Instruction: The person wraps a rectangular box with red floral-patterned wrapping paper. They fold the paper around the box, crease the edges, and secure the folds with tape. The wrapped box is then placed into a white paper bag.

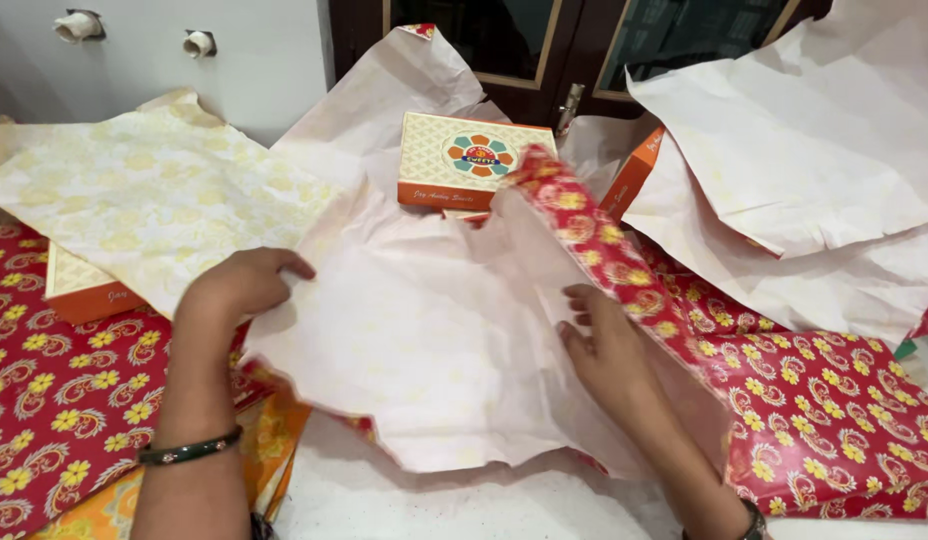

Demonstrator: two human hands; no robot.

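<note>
A large sheet of wrapping paper [434, 340], pale pink-white on its back and red with yellow flowers on its face, lies crumpled in front of me. My left hand [239, 285] grips its left edge with curled fingers. My right hand [604, 345] rests flat on the sheet beside the turned-up red patterned fold [584, 225]. A cream and orange cardboard box [469, 160] with a flower emblem stands just behind the sheet.
More red floral paper [834, 410] lies at right and at left [54, 390]. A yellow-white sheet [154, 190] covers another orange box [79, 290]. Big pale sheets [814, 160] pile at back right over a third orange box [632, 175]. Dark cabinet doors [574, 50] stand behind.
</note>
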